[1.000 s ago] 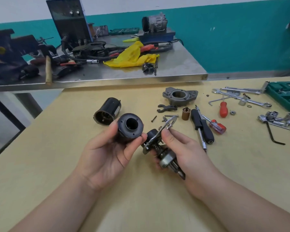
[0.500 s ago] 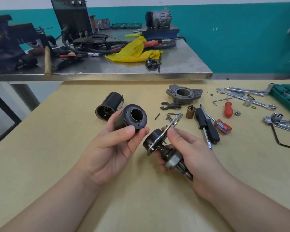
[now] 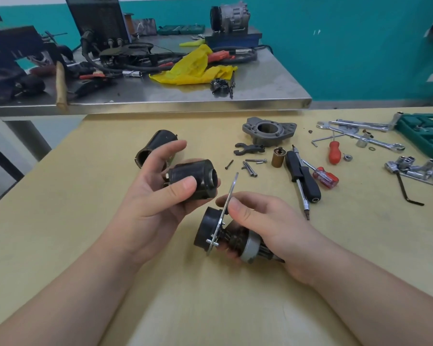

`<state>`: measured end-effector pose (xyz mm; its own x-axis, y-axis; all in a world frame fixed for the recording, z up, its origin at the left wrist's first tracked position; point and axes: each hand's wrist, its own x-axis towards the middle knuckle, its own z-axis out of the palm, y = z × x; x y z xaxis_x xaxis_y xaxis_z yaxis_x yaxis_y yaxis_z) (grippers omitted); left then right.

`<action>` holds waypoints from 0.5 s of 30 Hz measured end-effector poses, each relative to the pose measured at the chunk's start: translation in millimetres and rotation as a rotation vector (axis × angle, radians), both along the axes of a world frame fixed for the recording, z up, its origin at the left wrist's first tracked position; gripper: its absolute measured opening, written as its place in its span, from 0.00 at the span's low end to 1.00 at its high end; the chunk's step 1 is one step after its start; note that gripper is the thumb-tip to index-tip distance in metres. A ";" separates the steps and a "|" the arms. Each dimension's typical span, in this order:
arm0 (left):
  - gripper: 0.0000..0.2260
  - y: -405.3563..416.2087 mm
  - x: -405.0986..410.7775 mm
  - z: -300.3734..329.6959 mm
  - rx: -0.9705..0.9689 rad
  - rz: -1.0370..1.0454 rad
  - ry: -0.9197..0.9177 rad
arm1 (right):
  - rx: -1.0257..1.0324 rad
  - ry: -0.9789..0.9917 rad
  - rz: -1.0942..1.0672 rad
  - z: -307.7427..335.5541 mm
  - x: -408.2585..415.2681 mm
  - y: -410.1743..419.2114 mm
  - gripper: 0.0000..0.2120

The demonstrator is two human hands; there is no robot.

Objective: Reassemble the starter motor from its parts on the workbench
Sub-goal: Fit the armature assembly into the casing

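My left hand (image 3: 155, 196) holds a black cylindrical motor part (image 3: 195, 179) between thumb and fingers, its open end facing right. My right hand (image 3: 263, 221) grips the drive assembly (image 3: 225, 236): a black round cap, a thin metal plate standing on edge and a pinion shaft under my palm. The two parts sit a few centimetres apart above the yellow workbench (image 3: 210, 295). A black motor housing (image 3: 155, 148) lies behind my left hand. The grey nose housing (image 3: 269, 131), a black fork lever (image 3: 249, 148), a brass bush (image 3: 278, 157) and loose screws (image 3: 250, 167) lie farther back.
Screwdrivers (image 3: 308, 181), wrenches (image 3: 360, 136), sockets (image 3: 410, 167), a hex key (image 3: 408, 191) and a green tool case (image 3: 428, 131) occupy the right side. A steel table (image 3: 185, 96) with cables, a yellow rag and machines stands behind the bench.
My left hand turned the black cylindrical part so its open end faces right instead of toward me. My right hand tilted the drive assembly more upright and brought it nearer the cylinder.
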<state>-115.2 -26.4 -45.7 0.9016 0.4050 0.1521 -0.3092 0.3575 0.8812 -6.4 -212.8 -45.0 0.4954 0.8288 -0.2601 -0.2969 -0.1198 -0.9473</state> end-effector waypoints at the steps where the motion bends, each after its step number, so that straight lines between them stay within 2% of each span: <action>1: 0.29 -0.3 0.3 -0.3 0.021 -0.004 0.006 | 0.000 -0.010 0.007 -1.0 -1.3 0.2 0.23; 7: 0.27 -2.9 0.9 -0.5 0.049 0.006 0.056 | -0.015 -0.021 0.033 -3.7 -6.0 0.2 0.23; 15: 0.29 -3.4 1.2 -1.6 0.173 0.077 0.110 | 0.006 0.019 0.015 -1.4 -8.3 -0.7 0.20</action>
